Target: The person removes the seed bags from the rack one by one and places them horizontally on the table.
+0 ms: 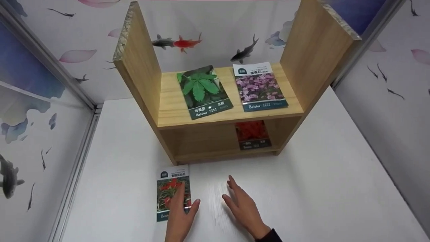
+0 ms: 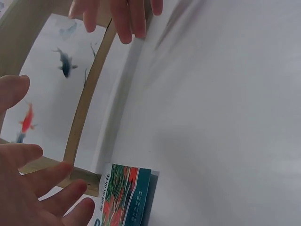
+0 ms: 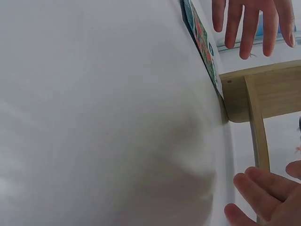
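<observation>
A seed packet with red flowers [image 1: 172, 188] [image 2: 127, 195] [image 3: 201, 40] lies flat on the white table [image 1: 319, 188], just in front of the wooden shelf unit [image 1: 168, 112]. My left hand [image 1: 181, 206] [image 2: 37, 188] is over the packet's near end, fingers straight and spread; whether they touch it is unclear. My right hand [image 1: 240, 201] [image 3: 268, 193] hovers open over bare table to the right of the packet and holds nothing. Each hand also appears in the other wrist view: right hand [image 2: 122, 16], left hand [image 3: 249, 23].
On the upper shelf lie a green-leaf packet [image 1: 203, 90] and a purple-flower packet [image 1: 259, 86]. A red-flower packet [image 1: 252, 134] sits in the lower compartment on the right. Wallpapered walls with fish [image 1: 178, 43] close in the table on three sides.
</observation>
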Demonstrator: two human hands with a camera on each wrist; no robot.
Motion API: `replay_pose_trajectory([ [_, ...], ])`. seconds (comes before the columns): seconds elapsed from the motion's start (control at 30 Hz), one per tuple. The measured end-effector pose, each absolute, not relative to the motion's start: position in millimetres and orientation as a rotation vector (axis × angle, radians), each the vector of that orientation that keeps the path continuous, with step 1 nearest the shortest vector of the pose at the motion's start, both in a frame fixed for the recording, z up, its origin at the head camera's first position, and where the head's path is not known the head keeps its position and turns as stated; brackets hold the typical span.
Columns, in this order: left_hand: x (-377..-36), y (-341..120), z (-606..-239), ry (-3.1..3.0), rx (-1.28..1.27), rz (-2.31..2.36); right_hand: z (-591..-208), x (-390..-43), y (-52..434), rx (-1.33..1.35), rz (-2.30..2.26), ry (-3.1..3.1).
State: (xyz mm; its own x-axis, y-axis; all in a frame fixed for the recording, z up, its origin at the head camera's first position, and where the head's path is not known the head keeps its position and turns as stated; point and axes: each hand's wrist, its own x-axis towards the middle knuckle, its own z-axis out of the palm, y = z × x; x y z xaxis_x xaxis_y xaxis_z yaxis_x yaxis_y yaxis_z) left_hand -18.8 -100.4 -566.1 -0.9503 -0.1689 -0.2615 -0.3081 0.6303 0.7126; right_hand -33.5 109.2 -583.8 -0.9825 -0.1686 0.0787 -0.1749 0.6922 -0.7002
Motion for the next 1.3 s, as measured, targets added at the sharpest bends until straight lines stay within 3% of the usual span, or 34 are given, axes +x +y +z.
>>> replay_pose_trajectory([
  [0.53,-23.3,-86.7,-570.5,2.605,-0.392,1.395,-587.0,-29.7,146.4,-0.024,1.337,-2.846],
  [0.93,-35.9,-67.9,-577.3,2.511,-0.308,1.694,-589.6,-49.8,189.5,-0.259,1.472,-2.757],
  [1.3,-53.6,-55.0,-577.2,2.369,-0.141,1.85,-588.6,-65.7,219.7,-0.311,1.592,-2.649],
])
